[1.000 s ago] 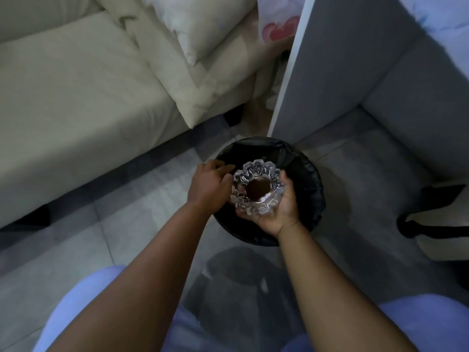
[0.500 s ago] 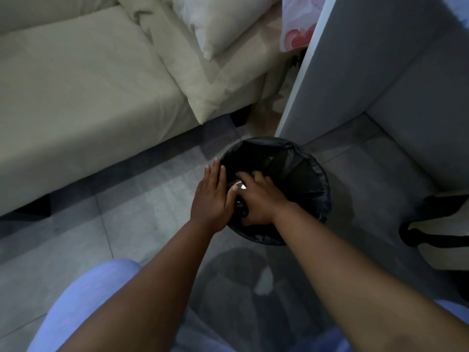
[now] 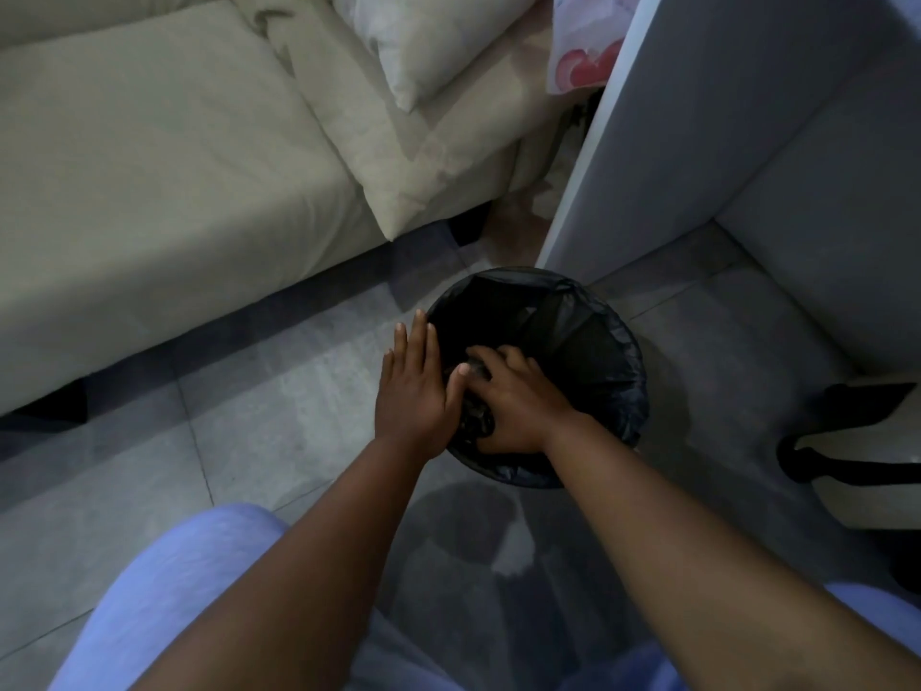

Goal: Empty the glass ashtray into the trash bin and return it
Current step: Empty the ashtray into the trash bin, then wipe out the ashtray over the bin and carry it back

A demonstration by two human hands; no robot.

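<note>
Head view: both hands over the black-lined trash bin (image 3: pixel 598 341) on the grey tiled floor (image 3: pixel 249 431). Right hand (image 3: pixel 518 401) palm-down, clamped on the glass ashtray (image 3: pixel 476 418), held upside-down inside the bin mouth; only a dark sliver of glass shows under the fingers. Left hand (image 3: pixel 416 386) flat, fingers straight and spread, thumb touching the ashtray edge, holding nothing. Cream sofa (image 3: pixel 149 167) beyond, white cabinet panel (image 3: pixel 697 142) beside the bin.

left hand (image 3: pixel 413 391) flat, fingers straight; right hand (image 3: pixel 518 401) curled, palm down.
</note>
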